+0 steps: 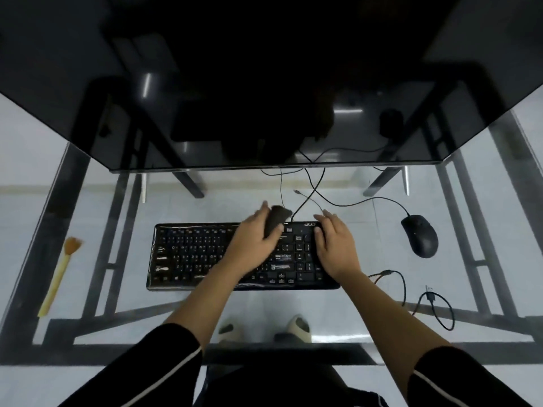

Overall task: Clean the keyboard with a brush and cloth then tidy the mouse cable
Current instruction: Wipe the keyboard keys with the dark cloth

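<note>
I am gripping the dark cloth (276, 220) in my left hand (252, 245), fingers curling round it, and holding it at the far edge of the keyboard (191, 254). My right hand (335, 245) is lying flat with relaxed fingers on the keyboard's right end. The brush (58, 274) is lying at the left of the glass worktop (382, 245). The mouse (420, 235) is sitting well to the right, its cable (367, 201) looping loosely toward the monitor (264, 83).

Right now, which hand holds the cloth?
The left hand grips the dark cloth over the keyboard; the right hand rests flat on the keyboard's right end, holding nothing.
</note>
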